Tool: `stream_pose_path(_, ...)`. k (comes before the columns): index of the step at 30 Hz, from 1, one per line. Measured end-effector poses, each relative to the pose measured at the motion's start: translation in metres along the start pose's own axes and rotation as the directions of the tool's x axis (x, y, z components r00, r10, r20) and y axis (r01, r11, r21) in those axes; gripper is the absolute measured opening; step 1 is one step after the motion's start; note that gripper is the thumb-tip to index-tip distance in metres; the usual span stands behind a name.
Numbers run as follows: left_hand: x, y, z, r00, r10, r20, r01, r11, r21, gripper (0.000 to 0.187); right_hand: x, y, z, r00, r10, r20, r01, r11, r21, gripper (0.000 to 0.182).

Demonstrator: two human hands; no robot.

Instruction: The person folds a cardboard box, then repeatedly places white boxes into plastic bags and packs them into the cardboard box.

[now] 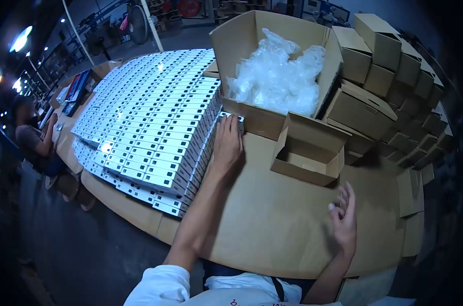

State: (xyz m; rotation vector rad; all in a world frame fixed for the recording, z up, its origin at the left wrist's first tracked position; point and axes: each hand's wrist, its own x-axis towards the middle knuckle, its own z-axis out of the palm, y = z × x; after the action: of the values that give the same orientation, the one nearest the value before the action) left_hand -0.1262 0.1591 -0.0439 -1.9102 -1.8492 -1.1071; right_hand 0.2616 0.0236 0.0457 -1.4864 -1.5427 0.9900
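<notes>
White small boxes [231, 119] lie under the fingertips of the left hand [228, 145], at the far right edge of a broad stack of slim white cartons [155, 117], each end marked with a dark square. The left fingers are extended and close together, pointing away from the body; whether they grasp a box or only rest on it, I cannot tell.

Just beyond that hand stands a large open cardboard carton [257, 121], its flaps raised, heaped with crumpled clear plastic bags [282, 76]. To the right of the left hand, in front of the carton, sits a smaller open cardboard box [298, 172], its lid flap tilted back. Nearer the body, the right hand [345, 219] hovers over the brown tabletop [277, 219], well apart from the stack, fingers released and loosely bent, thumb apart.

Farther right, closed brown boxes [356, 56] are piled in rows, with a lidded brown box [361, 109] leaning beside the large carton. At the far left, another person [35, 135] sits at the table's other end, near a dark blue case [78, 89].
</notes>
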Motion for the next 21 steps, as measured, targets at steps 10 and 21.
stream_pose_path(10, -0.024, 0.009, -0.012, 0.992, -0.053, -0.113, 0.055, 0.998, 0.017, 0.024, -0.027, -0.006, 0.078, 0.931, -0.022, 0.365, -0.043, 0.985, 0.168, 0.078)
stream_pose_path(21, -0.114, 0.149, -0.135, 0.892, 0.222, 0.393, 0.081, 0.778, -0.623, 0.041, -0.027, 0.027, 0.137, 0.942, 0.118, 0.315, -0.33, 0.507, 0.796, 0.02)
